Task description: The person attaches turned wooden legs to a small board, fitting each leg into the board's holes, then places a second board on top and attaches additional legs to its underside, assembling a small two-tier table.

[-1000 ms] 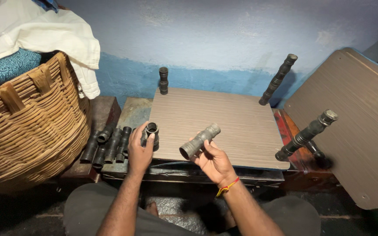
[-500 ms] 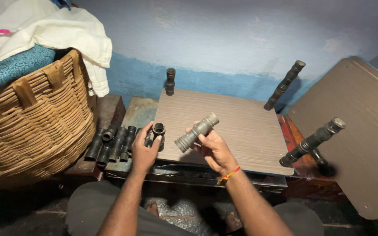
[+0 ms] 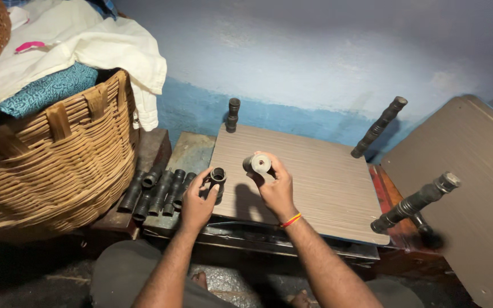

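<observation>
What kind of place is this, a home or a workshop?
Probably a corner of a home used for small assembly work: a wicker basket of clothes, a painted plaster wall, and an upturned table with screw-on legs.

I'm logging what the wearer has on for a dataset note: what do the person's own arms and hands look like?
Both forearms are bare, with no sleeves in view and no gloves. The right hand has a thin orange-and-yellow thread band at the wrist. The left hand and its wrist show no band, watch or ring.

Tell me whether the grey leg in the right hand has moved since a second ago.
Yes. The grey leg has swung from lying sideways to pointing end-on at the camera, above the board.
</observation>
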